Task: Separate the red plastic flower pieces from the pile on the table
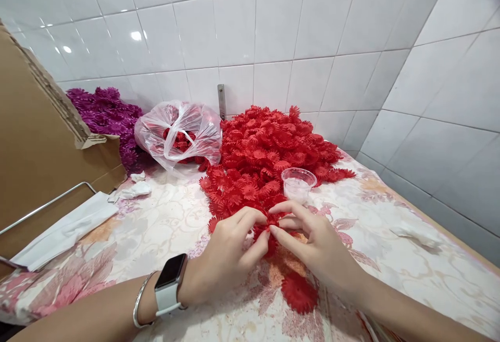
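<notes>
My left hand (230, 248) and my right hand (312, 243) meet at the middle of the table, fingertips pinched around a small red artificial flower (272, 222). Much of that flower is hidden behind my fingers. Just beyond rises a large heap of red fabric flowers (269, 144), its near edge reaching my hands. One loose red flower (299, 292) lies flat on the cloth below my right hand. Close behind my right fingers stands a clear plastic cup (299, 183) with something whitish inside.
A knotted clear plastic bag (195, 128) holding red pieces sits left of the heap. Purple flowers (111, 120) are piled behind a cardboard box (47, 118). Crumpled white tissue (135, 191) lies on the floral tablecloth (167, 222). Tiled walls (273, 24) close off the back and right.
</notes>
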Demonstrator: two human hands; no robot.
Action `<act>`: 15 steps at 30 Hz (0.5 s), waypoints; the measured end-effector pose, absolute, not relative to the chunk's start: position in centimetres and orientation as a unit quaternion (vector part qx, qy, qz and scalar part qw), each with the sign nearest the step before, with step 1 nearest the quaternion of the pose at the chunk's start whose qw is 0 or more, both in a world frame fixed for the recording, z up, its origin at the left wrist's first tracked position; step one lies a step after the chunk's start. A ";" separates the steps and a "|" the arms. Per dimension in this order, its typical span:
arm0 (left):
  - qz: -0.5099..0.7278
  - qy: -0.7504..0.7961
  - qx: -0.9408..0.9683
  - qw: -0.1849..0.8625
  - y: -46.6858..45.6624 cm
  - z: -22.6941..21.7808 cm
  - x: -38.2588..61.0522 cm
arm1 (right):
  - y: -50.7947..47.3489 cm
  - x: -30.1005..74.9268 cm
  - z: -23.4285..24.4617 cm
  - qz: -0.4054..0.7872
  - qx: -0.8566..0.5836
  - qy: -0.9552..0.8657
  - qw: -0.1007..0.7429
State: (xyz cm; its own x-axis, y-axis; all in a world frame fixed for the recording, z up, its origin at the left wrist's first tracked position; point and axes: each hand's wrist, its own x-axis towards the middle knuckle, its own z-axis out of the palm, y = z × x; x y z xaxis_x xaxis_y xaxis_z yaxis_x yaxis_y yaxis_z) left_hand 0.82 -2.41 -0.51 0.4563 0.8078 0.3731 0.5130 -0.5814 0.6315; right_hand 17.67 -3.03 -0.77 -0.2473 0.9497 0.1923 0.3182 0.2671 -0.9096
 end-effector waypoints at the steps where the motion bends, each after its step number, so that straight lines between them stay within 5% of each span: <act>1: 0.335 0.408 0.811 0.250 -2.3 -0.6 0.8 | -3.1 17.6 -0.8 0.391 -0.453 -0.692 0.404; 8: 0.443 0.388 0.528 0.611 -0.7 -0.8 1.3 | -2.2 18.1 -0.9 0.479 -0.446 -0.612 0.444; 15: 0.491 0.364 0.395 0.686 -0.5 -1.2 1.6 | -1.5 18.3 -1.5 0.569 -0.441 -0.508 0.473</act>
